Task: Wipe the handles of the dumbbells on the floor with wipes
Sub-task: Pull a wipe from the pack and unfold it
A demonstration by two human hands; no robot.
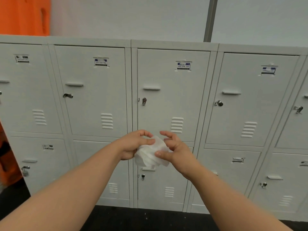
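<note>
A crumpled white wipe (150, 154) hangs between my two hands at chest height, in front of the lockers. My left hand (133, 144) pinches its upper left part with thumb and fingers. My right hand (173, 149) grips its right side, thumb pressed on the lower edge, other fingers curled above. No dumbbells are in view.
A row of white metal lockers (93, 90) in two tiers fills the view straight ahead, each door with a small latch. Dark floor (150, 219) runs along their base. An orange object (25, 15) stands at the upper left, and more orange shows at the left edge.
</note>
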